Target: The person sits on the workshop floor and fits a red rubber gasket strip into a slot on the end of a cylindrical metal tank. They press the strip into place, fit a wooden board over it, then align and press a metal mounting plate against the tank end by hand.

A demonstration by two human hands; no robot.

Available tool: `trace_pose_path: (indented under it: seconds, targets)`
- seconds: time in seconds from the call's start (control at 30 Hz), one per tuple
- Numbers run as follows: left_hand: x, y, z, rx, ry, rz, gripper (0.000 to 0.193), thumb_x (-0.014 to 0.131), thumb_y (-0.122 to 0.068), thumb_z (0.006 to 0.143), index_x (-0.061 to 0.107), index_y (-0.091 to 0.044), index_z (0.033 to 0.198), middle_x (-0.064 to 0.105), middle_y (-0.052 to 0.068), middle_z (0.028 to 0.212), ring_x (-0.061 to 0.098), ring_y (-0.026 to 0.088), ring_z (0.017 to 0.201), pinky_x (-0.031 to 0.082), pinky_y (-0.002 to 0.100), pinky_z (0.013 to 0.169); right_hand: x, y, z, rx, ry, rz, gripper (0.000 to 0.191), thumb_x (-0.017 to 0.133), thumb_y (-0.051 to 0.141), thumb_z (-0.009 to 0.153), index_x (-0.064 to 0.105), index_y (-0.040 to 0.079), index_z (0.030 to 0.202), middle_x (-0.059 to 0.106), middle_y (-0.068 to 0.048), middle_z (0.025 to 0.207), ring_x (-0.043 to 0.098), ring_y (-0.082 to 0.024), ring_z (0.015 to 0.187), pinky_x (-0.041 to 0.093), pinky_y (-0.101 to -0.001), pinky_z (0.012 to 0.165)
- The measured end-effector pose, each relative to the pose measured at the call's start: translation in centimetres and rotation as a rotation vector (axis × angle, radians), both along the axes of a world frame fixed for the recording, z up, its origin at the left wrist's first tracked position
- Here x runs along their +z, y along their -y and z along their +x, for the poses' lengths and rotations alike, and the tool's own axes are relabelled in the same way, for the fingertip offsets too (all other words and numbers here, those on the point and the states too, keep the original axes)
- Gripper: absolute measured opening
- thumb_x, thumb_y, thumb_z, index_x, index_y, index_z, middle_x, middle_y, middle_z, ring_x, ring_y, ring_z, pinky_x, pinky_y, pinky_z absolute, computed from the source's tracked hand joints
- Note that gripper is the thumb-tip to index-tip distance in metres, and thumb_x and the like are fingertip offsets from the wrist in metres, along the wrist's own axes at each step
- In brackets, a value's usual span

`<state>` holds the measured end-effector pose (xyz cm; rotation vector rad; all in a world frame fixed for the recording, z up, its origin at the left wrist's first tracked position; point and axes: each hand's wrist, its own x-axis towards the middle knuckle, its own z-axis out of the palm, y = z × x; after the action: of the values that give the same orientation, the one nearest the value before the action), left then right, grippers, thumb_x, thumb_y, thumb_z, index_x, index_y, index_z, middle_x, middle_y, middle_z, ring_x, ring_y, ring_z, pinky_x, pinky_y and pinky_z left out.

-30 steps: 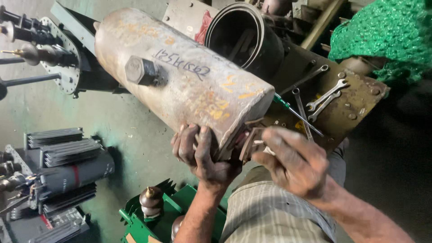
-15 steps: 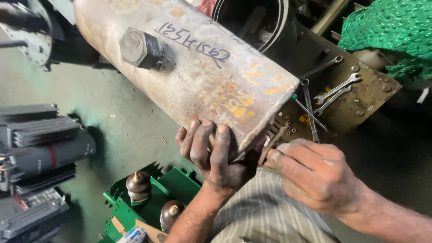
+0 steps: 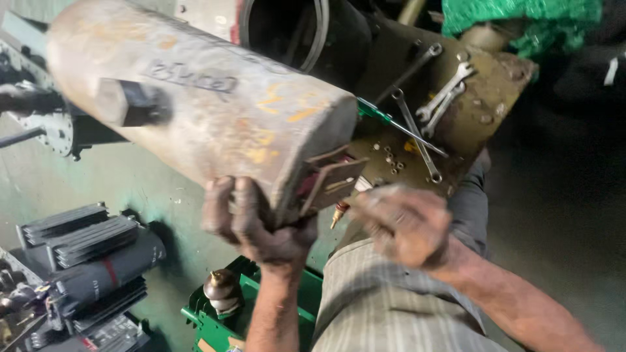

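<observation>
A large rusty grey metal cylinder [image 3: 215, 111] lies across the view, with a hex bolt head [image 3: 124, 102] on its side. My left hand [image 3: 257, 225] grips the lower edge of the cylinder's near end, fingers curled over it. A brown plate [image 3: 329, 182] with a brass-tipped stud [image 3: 337, 214] sits on that end face. My right hand [image 3: 407, 225], blurred, is just right of the plate with its fingers bent near the stud; whether it holds anything cannot be told.
Several spanners [image 3: 443, 98] and a green-handled screwdriver [image 3: 378, 116] lie with loose nuts on a rusty brown surface [image 3: 489, 98] behind. A green crate [image 3: 218, 319] holding a brown insulator [image 3: 220, 290] is below. Dark finned parts [image 3: 91, 261] lie at left. Green netting [image 3: 521, 23] at top right.
The view has shifted and blurred. My left hand keeps its grip on the cylinder's end. My right hand has moved slightly down and away from the end plate.
</observation>
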<state>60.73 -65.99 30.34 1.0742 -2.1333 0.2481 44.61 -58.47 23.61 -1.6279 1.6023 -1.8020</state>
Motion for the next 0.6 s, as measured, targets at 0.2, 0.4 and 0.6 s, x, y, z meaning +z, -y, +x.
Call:
trace_pose_path:
  seconds: [0.2, 0.4, 0.6]
  targets:
    - [-1.7, -1.1, 1.2, 0.095, 0.1, 0.008, 0.075, 0.057, -0.064, 0.098, 0.048, -0.004, 0.142, 0.046, 0.018, 0.139, 0.046, 0.033, 0.136, 0.044, 0.051, 0.114, -5.8, -2.2, 0.2, -0.019, 0.261, 0.199, 0.033, 0.082, 0.004, 0.093, 0.069, 0.001, 0.124, 0.071, -0.019, 0.124, 0.076, -0.029, 0.11, 0.065, -0.0358, 0.092]
    - [-2.9, -0.7, 1.7, 0.078, 0.071, 0.071, 0.083, 0.042, -0.078, 0.098, 0.046, -0.006, 0.139, 0.043, 0.016, 0.138, 0.044, 0.028, 0.132, 0.047, 0.048, 0.11, -7.7, 0.6, 1.7, 0.04, 0.129, -0.041, 0.044, 0.086, 0.012, 0.085, 0.071, 0.006, 0.125, 0.071, -0.016, 0.123, 0.071, -0.033, 0.117, 0.053, -0.0516, 0.113]
    - [-2.4, -0.6, 1.9, 0.078, 0.146, 0.031, 0.091, 0.045, -0.084, 0.089, 0.047, -0.01, 0.144, 0.043, 0.013, 0.135, 0.045, 0.026, 0.134, 0.046, 0.047, 0.11, -7.6, 1.7, 2.5, -0.027, 0.212, -0.058, 0.036, 0.087, 0.02, 0.093, 0.071, 0.007, 0.122, 0.074, -0.013, 0.117, 0.072, -0.029, 0.116, 0.047, -0.0553, 0.12]
